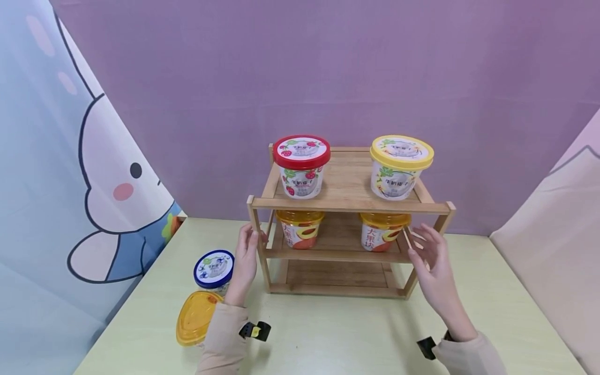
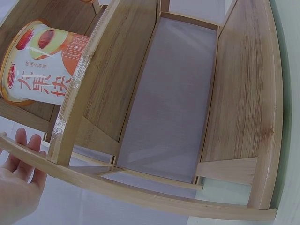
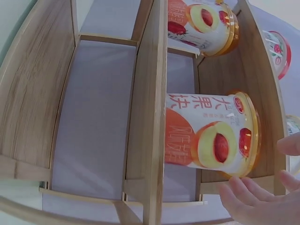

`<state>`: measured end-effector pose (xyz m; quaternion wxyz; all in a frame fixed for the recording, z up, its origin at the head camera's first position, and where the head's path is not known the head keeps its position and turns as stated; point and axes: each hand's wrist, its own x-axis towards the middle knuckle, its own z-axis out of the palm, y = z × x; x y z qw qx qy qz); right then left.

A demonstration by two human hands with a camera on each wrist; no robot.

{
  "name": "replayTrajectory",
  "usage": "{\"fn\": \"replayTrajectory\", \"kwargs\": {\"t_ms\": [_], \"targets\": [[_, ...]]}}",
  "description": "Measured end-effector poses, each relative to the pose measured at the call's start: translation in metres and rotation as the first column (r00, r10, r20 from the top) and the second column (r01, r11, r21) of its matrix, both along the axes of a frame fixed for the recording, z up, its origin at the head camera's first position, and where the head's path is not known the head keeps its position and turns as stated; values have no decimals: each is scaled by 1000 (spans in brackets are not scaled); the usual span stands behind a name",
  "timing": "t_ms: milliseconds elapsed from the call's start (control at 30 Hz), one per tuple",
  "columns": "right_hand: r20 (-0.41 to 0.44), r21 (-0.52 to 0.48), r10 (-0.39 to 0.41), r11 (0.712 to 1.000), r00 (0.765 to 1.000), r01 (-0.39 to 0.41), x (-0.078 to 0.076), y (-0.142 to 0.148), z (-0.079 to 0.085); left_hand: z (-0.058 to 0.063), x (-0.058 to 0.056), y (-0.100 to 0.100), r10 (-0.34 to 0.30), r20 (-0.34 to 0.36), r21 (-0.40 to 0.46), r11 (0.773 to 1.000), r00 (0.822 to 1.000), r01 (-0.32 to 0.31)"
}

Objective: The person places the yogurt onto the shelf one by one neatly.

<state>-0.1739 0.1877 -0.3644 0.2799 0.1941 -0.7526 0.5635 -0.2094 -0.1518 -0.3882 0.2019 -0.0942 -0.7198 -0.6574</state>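
Note:
A three-tier wooden rack (image 1: pixel 351 255) stands on the table. At its left post, my left hand (image 1: pixel 246 258) has its fingers reaching past the wood; in the left wrist view the post crosses in front of these loosely bent fingers (image 2: pixel 35 143). My right hand (image 1: pixel 433 265) is spread by the right post, close to a peach-printed cup (image 1: pixel 382 232) on the middle shelf. Its fingertips (image 3: pixel 239 187) show just beside that cup's lid. Another peach-printed cup (image 1: pixel 300 229) sits left on the same shelf. On top are a red-lidded tub (image 1: pixel 302 166) and a yellow-lidded tub (image 1: pixel 400 166).
Left of the rack, a blue-lidded tub (image 1: pixel 214 268) stands on the pale table (image 1: pixel 328 333). Nearer, an orange-lidded container (image 1: pixel 194 317) is partly covered by my left sleeve. Purple cloth (image 1: pixel 351 73) hangs behind, with a cartoon-printed cloth (image 1: pixel 117 166) at left.

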Motion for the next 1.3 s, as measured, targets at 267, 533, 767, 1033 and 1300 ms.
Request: {"fn": "replayTrajectory", "kwargs": {"t_ms": [267, 533, 767, 1033, 1300], "targets": [[-91, -30, -39, 999, 995, 37, 7, 16, 0, 4, 2, 0, -12, 5, 27, 1000, 1000, 12], [-80, -137, -124, 984, 989, 112, 8, 34, 0, 22, 16, 8, 9, 17, -6, 1000, 1000, -9], [4, -289, -131, 949, 991, 126, -1, 45, 0, 17, 12, 5, 5, 6, -16, 1000, 1000, -4], [105, -204, -96, 972, 990, 115, -14, 50, -3, -1, -1, 0, -20, -35, 22, 1000, 999, 21], [131, -109, -32, 993, 991, 46, -24, 52, -7, 14, 9, 5, -18, -21, 34, 999, 1000, 19]]}}
